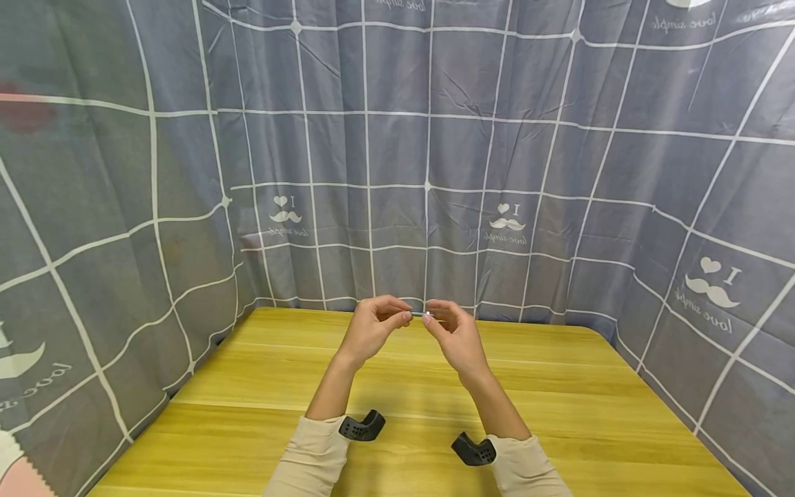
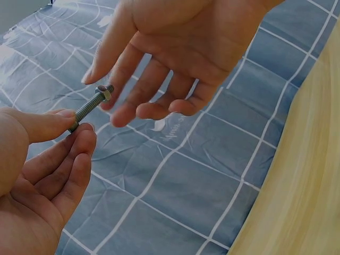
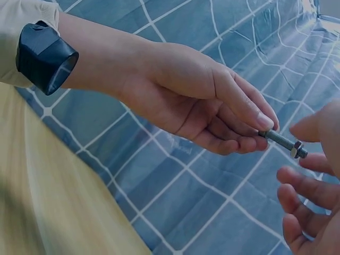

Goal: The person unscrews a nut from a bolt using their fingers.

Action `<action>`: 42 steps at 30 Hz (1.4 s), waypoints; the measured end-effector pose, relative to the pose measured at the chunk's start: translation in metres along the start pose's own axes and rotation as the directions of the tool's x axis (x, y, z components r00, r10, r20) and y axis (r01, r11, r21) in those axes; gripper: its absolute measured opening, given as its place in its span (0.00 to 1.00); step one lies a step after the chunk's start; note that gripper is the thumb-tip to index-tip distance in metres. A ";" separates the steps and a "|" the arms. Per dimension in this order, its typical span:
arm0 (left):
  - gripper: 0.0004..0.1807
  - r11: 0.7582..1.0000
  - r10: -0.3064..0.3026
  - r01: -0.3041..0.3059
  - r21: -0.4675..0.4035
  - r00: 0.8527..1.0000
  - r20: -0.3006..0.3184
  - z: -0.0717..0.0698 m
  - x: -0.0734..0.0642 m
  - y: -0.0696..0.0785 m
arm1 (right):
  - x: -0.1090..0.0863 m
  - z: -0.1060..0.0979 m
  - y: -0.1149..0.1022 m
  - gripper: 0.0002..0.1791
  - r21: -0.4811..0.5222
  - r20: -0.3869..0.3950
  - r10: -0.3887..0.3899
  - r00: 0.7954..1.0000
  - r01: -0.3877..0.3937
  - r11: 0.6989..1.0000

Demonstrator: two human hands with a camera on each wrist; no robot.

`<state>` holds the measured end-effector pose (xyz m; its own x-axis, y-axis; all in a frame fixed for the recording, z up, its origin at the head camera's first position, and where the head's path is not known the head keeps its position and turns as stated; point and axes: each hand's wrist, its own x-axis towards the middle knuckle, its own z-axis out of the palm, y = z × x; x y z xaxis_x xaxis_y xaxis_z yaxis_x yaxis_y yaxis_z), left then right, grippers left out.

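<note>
A grey metal bolt (image 2: 87,111) with a threaded shank is pinched at its head end by the thumb and fingers of my left hand (image 1: 368,333). On the thread, close to the free end, sits a hex nut (image 3: 296,149); a short bit of thread sticks out past it. My right hand (image 1: 462,345) is held facing that end, its fingers loosely spread. Its thumb and index finger lie on either side of the nut, with a gap showing at the thumb. The bolt head is mostly hidden by the left fingertips.
Both hands are raised over a yellow wood-grain table (image 1: 397,407), near its far edge. A grey curtain (image 1: 397,152) with white grid lines surrounds the table at the back and sides. Black devices (image 1: 475,450) are worn at the wrists over beige sleeves.
</note>
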<state>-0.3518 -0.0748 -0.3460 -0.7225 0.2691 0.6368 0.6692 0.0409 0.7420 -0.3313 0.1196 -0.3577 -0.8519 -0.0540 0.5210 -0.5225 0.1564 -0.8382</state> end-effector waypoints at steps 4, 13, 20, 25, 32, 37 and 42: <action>0.05 1.000 0.005 -0.005 -0.008 1.000 0.001 0.000 0.000 0.000 | 0.001 0.000 0.000 0.11 0.001 0.000 -0.002 1.000 0.002 1.000; 0.06 1.000 0.004 -0.004 0.004 1.000 -0.001 -0.001 0.002 -0.001 | 0.000 -0.002 -0.003 0.17 -0.011 0.022 -0.006 1.000 0.006 1.000; 0.06 1.000 0.006 -0.006 0.005 1.000 0.000 -0.001 0.002 0.000 | 0.001 -0.002 -0.003 0.11 0.015 0.051 -0.067 0.996 0.067 0.998; 0.07 1.000 0.000 0.000 -0.004 1.000 -0.001 0.000 0.002 0.001 | 0.000 -0.002 -0.004 0.16 0.027 0.040 -0.048 0.998 0.047 0.999; 0.07 1.000 -0.004 0.003 -0.013 1.000 -0.007 0.000 0.001 0.000 | 0.002 -0.002 -0.001 0.10 0.020 -0.011 -0.027 1.000 0.027 0.999; 0.06 1.000 -0.009 0.009 -0.003 1.000 -0.011 0.000 0.000 0.000 | 0.002 -0.002 -0.001 0.13 0.005 -0.003 -0.032 0.999 0.032 0.999; 0.07 1.000 -0.010 0.010 0.000 1.000 -0.004 -0.001 0.000 0.000 | 0.001 0.000 -0.002 0.15 0.000 0.000 -0.016 1.000 0.016 1.000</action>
<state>-0.3516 -0.0753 -0.3454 -0.7301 0.2647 0.6301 0.6617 0.0436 0.7485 -0.3306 0.1196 -0.3552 -0.8431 -0.0566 0.5347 -0.5365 0.1552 -0.8295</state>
